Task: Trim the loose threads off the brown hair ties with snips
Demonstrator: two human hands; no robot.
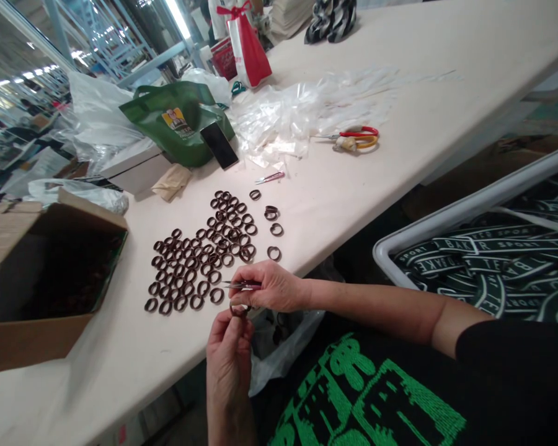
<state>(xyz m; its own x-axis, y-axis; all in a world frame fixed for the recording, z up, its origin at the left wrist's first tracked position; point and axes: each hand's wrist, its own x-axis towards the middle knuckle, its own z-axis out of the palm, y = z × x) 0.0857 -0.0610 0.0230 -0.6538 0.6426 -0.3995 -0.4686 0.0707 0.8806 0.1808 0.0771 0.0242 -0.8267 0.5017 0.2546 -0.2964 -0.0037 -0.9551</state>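
Head view: Right of the box (41, 347), dozens of rings (208, 249) lie spread, finished or waiting impossible to tell. Farther right of the box, the left hand (230, 347) pinches one ring (238, 313), seemingly mid-work; the right hand (272, 287) clasps snips (248, 285) beside it.

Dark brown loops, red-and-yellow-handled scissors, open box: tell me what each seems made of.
Dark brown loops: perhaps fabric or leather, being thin bent bands; finish too small to judge.
Scissors: probably metal blades, thin and grey; smooth, bright red and yellow handles suggest plastic.
Box: likely cardboard, given its matte, tan, flat walls.
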